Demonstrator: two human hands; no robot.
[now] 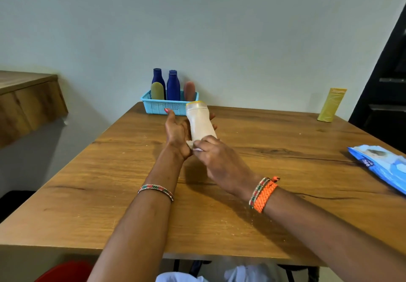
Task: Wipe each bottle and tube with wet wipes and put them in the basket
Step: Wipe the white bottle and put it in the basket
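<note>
A cream bottle (pixel 201 121) with a yellow cap is held above the middle of the wooden table (pixel 109 183), tilted, cap pointing away. My left hand (pixel 176 133) cradles it from below with the fingers behind it. My right hand (pixel 216 161) pinches a small wet wipe (pixel 190 144) against the bottle's base. Behind them at the table's far edge stands the blue basket (pixel 153 106), holding blue bottles (pixel 173 86), an olive bottle (pixel 157 90) and a reddish-brown bottle (pixel 189 90).
A yellow tube (pixel 331 104) stands upright at the far right of the table near the wall. A blue wet-wipe pack (pixel 382 165) lies at the right edge. A wooden shelf (pixel 28 99) juts out on the left. A red seat (pixel 66 272) shows below.
</note>
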